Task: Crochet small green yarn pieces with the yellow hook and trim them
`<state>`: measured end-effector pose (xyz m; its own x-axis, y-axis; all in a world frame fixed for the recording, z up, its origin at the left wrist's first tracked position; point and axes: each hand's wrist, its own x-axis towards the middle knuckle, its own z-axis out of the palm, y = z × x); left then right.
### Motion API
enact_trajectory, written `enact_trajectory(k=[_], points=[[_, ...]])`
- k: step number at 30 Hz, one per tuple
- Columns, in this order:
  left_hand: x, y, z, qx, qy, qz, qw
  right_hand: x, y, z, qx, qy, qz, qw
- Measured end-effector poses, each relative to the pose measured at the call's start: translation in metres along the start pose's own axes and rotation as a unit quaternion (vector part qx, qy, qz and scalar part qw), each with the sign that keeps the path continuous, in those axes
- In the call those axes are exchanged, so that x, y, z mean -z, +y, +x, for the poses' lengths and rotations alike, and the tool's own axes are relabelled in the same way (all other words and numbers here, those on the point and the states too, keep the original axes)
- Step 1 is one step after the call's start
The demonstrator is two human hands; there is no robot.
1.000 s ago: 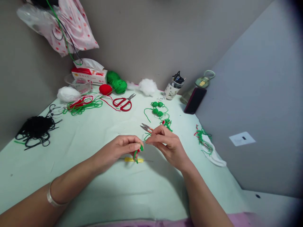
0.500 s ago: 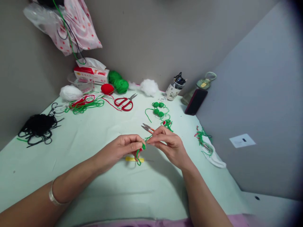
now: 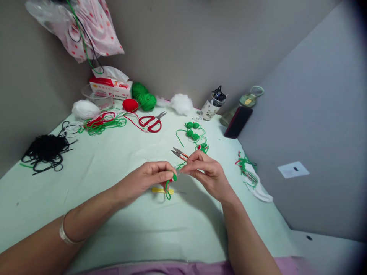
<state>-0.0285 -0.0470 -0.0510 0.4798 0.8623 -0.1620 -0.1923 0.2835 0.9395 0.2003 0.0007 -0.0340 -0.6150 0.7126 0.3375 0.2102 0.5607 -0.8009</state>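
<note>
My left hand is closed, thumb against fingers, around a small green and red crochet piece. A loop of green yarn dangles below it. Just to the right, my right hand pinches a thin, pale needle whose tip points at the crochet piece; its far end is hidden by my fingers. Thread snips show beyond my right hand, blades toward the upper left, handles partly covered. On the table under my left fingers lies a yellow-handled crochet hook.
Green crocheted balls lie beyond my hands, with red-handled scissors to their left. Black yarn is far left. Along the back stand a tissue box, stuffing, a cup and a phone.
My right hand has shifted very slightly right, and more of the needle shows between the hands. My left hand keeps its hold on the crochet piece. The whole view has tilted a little.
</note>
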Motion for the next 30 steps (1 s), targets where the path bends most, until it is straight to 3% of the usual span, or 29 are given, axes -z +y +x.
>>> enact_trajectory(k=[5, 13, 30], points=[[0.001, -0.002, 0.000, -0.006, -0.019, 0.015, 1.000, -0.006, -0.001, 0.001, -0.020, -0.015, 0.047, 0.999], [-0.001, -0.001, 0.000, 0.007, 0.019, -0.044, 0.999, -0.012, 0.003, 0.003, -0.028, 0.052, 0.029, 0.998], [0.001, -0.005, 0.001, 0.004, 0.000, -0.034, 0.999, -0.005, 0.004, 0.001, -0.033, 0.028, 0.026, 0.999]])
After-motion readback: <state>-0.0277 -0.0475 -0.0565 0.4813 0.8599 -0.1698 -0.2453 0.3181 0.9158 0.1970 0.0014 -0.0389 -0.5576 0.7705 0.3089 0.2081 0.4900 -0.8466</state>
